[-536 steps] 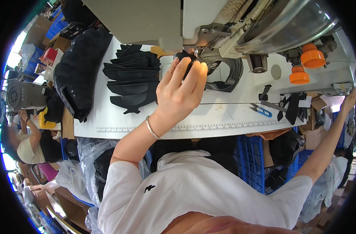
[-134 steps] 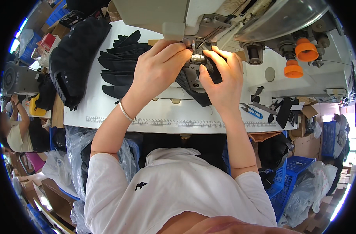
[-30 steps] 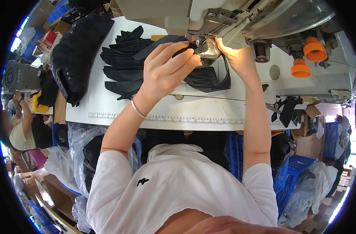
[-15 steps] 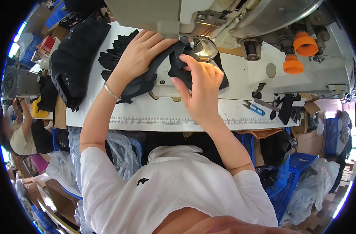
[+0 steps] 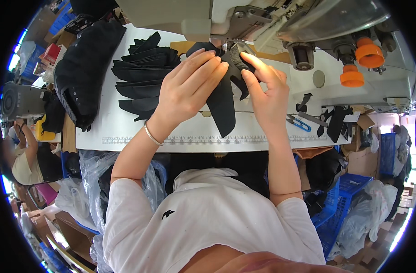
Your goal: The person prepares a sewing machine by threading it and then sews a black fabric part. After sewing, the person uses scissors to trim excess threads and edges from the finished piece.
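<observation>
A black fabric piece [image 5: 224, 109] lies under the needle area [image 5: 227, 45] of a sewing machine [image 5: 171, 20], one long end pointing toward me. My left hand [image 5: 189, 86] rests on its left side, fingers stretched out flat and close together. On the other side, my right hand [image 5: 267, 88] has its thumb and forefinger curled at the fabric's right edge, just beside the needle area. The fingertips seem to pinch the material, though the contact is partly hidden. Left of my left hand, several similar black pieces [image 5: 142, 75] lie fanned in a stack.
A bulky black sewn item [image 5: 87, 68] lies at the table's left. Blue thread snips [image 5: 300, 123] and black scraps sit at right. A ruler strip [image 5: 194, 140] runs along the front edge. Orange knobs [image 5: 369, 52] hang upper right. Another person [image 5: 28, 159] sits far left.
My left hand has moved right and nearer, off the stack; my right hand has shifted right. The fabric piece has turned, and its long end now hangs toward me.
</observation>
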{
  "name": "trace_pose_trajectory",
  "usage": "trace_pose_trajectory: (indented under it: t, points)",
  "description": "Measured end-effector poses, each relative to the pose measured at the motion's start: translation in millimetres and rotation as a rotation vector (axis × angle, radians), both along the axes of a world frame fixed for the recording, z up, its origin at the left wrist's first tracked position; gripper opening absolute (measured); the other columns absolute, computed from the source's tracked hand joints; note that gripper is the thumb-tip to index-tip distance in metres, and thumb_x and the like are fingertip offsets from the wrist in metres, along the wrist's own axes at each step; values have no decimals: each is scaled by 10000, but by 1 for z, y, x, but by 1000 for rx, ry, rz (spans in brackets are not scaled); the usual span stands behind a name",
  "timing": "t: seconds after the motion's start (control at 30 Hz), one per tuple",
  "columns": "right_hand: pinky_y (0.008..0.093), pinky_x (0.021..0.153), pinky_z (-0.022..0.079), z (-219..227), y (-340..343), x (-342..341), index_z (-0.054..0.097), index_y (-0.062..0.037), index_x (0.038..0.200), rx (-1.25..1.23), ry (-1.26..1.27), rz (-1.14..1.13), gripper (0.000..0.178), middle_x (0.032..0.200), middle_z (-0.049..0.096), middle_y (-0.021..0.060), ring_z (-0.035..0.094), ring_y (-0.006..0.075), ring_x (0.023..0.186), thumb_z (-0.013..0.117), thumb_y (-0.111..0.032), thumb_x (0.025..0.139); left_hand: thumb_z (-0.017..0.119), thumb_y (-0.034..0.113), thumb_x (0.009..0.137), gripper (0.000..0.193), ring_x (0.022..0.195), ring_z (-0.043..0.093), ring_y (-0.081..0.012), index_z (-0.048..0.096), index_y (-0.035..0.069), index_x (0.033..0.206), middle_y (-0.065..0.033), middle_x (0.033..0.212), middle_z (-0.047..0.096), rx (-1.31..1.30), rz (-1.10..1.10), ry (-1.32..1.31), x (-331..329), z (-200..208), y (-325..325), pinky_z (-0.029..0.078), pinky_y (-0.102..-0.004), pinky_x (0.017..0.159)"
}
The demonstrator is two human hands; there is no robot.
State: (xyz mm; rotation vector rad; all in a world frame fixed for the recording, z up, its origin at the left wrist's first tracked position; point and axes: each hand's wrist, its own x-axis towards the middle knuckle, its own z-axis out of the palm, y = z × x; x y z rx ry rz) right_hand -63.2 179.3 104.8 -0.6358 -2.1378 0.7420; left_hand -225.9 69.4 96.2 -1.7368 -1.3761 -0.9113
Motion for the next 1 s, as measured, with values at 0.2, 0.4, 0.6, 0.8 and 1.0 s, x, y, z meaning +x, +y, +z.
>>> trace_pose_trajectory:
  t: [0.2,0.4,0.6,0.8,1.0]
  points:
    - [311,791,400,2,4,0,720,-161,1218,-19,9,35,295,844,659,3,488,193,815,664,-184,929,682,44,703,319,1036,666,-266,725,-19,1013,-92,1027,664,26,18,2,1,-2,1,613,-391,888]
    - [310,766,392,0,5,0,719,-145,1212,6,48,57,284,855,666,12,505,185,778,650,-183,940,699,35,672,357,1036,680,-294,726,-33,1021,-120,1036,680,1,14,-3,2,-1,0,604,-414,925]
    - [310,768,401,-2,5,0,721,-144,1211,-12,56,60,282,857,666,20,520,185,780,648,-188,941,697,31,661,374,1042,686,-306,727,-40,1027,-134,1045,689,-14,1,-24,2,0,0,596,-427,949]
    - [316,767,414,-2,5,0,723,-149,1213,-28,46,57,286,844,661,25,522,190,779,650,-188,940,691,30,666,377,1056,683,-302,730,-35,1035,-129,1053,693,-27,13,-23,3,0,-3,590,-428,958]
    - [321,792,434,-3,12,-1,729,-148,1212,-50,75,90,287,847,669,28,554,195,813,650,-190,939,683,39,704,324,1051,672,-278,728,-23,1019,-106,1035,669,-9,27,-7,4,-1,0,603,-413,926]
